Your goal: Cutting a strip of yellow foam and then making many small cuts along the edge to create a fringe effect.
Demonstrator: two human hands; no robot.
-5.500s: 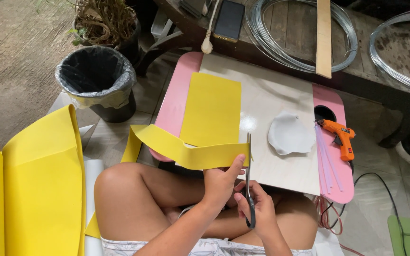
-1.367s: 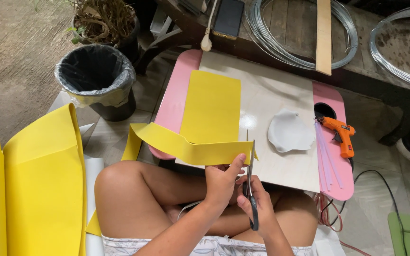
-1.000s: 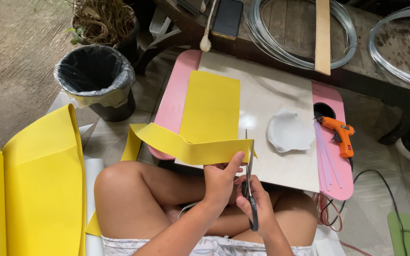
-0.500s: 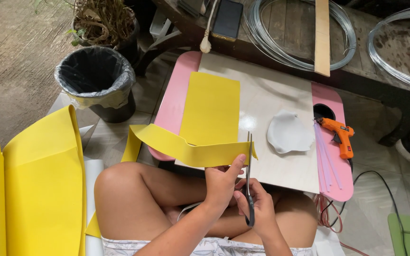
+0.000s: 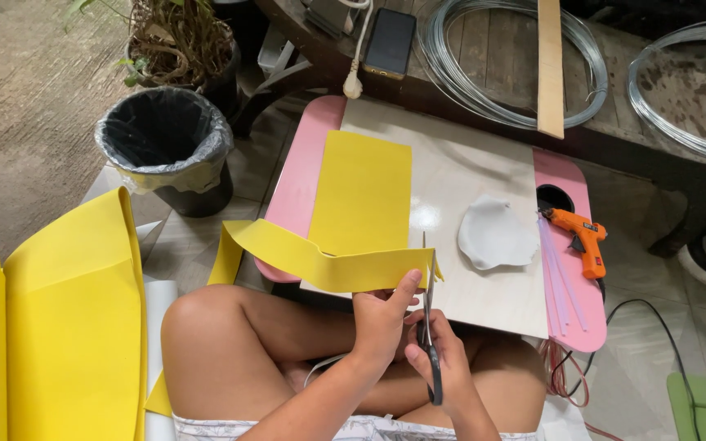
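My left hand point(image 5: 382, 317) pinches the right end of a long yellow foam strip point(image 5: 312, 260) that hangs across my lap toward the left. My right hand point(image 5: 449, 367) grips black-handled scissors point(image 5: 428, 314) held upright, blades pointing away from me and set into the strip's fringed right edge. A flat yellow foam sheet point(image 5: 361, 196) lies on a pale board point(image 5: 484, 180) just beyond the strip.
The board rests on a pink low table point(image 5: 304, 175). A white curved piece point(image 5: 496, 237), clear glue sticks point(image 5: 553, 273) and an orange glue gun point(image 5: 583, 243) lie at right. A black bin point(image 5: 165, 147), large folded yellow foam point(image 5: 67, 318), wire coils point(image 5: 516, 65) and a phone point(image 5: 390, 41) surround it.
The scissors' blades open and close in small snips along the strip's right end. My hands stay nearly in place; the strip shifts slightly.
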